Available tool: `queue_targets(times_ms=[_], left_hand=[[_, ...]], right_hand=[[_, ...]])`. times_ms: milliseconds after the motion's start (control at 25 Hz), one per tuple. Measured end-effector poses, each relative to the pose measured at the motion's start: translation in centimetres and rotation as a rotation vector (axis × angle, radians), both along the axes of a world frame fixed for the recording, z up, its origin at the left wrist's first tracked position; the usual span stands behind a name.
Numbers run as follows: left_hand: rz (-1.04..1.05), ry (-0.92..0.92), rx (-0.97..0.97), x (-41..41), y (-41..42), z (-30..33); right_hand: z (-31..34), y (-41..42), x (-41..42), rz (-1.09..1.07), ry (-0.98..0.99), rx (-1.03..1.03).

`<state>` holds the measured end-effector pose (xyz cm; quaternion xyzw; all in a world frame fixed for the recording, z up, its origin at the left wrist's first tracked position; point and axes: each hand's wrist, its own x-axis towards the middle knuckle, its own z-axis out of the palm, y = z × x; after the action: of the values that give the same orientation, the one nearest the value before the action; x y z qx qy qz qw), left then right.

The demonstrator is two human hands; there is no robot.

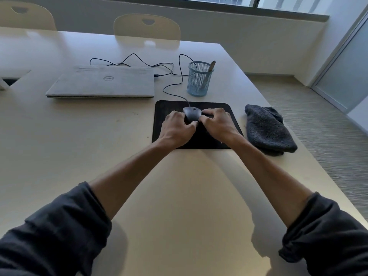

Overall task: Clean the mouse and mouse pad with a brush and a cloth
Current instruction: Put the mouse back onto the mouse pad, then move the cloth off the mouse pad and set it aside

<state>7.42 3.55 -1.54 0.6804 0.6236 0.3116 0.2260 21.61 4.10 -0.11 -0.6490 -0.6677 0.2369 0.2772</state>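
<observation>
Both forearms reach forward, left hand (pixel 176 126) and right hand (pixel 216 123) grasping the mouse (pixel 192 114) on its pad (pixel 165 116)

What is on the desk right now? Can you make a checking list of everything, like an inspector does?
Surface: pale table, a few small specks left of the pad.
Job's things: black mouse on the black mouse pad; grey cloth lying right of the pad; brush leaning in the blue mesh cup.
Clutter: closed laptop.
Grippers: left hand and right hand both grip the mouse.
Cables: mouse cable loops to the laptop's side.
Surroundings: two chairs, window, striped floor.
</observation>
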Motion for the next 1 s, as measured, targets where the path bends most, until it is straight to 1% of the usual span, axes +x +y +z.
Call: queue_targets(times_ms=[80, 120, 200, 240, 280, 320, 360, 400, 440, 520, 600, 640, 680, 800, 880, 1000], left_hand=[[0.022, 0.076, 0.021, -0.2, 0.0, -0.5], [0.034, 0.134, 0.045, -0.5, 0.0, -0.8], [0.001, 0.236, 0.063, -1.0, -0.1, -1.4], [-0.045, 0.260, 0.039, -1.4, -0.1, -1.6], [-0.097, 0.273, 0.001, -1.7, -0.2, -1.8], [-0.147, 0.284, -0.038, -1.9, -0.2, -2.0], [-0.183, 0.300, -0.068, -2.2, -0.3, -2.2], [-0.203, 0.311, -0.086, -2.3, -0.2, -2.4], [-0.211, 0.315, -0.089, -2.3, -0.1, -2.4], [-0.207, 0.313, -0.092, -2.4, 0.4, -2.5], [-0.215, 0.325, -0.114, -2.5, 0.6, -2.4], [-0.218, 0.331, -0.124, -2.5, 0.8, -2.4], [-0.217, 0.333, -0.129, -2.6, 0.9, -2.4], [-0.202, 0.327, -0.117, -2.6, 0.8, -2.4], [-0.192, 0.323, -0.112, -2.5, 0.8, -2.4], [-0.185, 0.333, -0.122, -2.4, 1.0, -2.4]], right_hand=[[-0.4, 0.1, 0.4, 0.026, -0.038, 0.017], [-0.6, 0.2, 0.9, -0.008, -0.124, 0.100], [-0.4, 0.7, 3.5, -0.221, -0.446, 0.359], [-0.2, 1.1, 5.5, -0.336, -0.601, 0.401], [0.1, 1.5, 7.8, -0.417, -0.703, 0.325], [0.2, 1.6, 10.0, -0.452, -0.745, 0.164], [0.1, 1.6, 11.8, -0.437, -0.737, -0.020], [-0.4, 1.7, 13.2, -0.390, -0.692, -0.157], [-1.0, 1.8, 14.2, -0.340, -0.635, -0.203], [-1.4, 2.7, 15.1, -0.296, -0.575, -0.091], [-1.0, 4.5, 15.1, -0.242, -0.606, 0.064], [-0.7, 5.6, 14.9, -0.187, -0.620, 0.106], [-0.5, 6.6, 14.7, -0.120, -0.627, 0.120], [-1.1, 8.3, 14.4, 0.063, -0.641, 0.071], [-1.7, 7.7, 14.8, 0.104, -0.627, 0.067], [-2.4, 4.7, 15.7, 0.128, -0.590, 0.113]])
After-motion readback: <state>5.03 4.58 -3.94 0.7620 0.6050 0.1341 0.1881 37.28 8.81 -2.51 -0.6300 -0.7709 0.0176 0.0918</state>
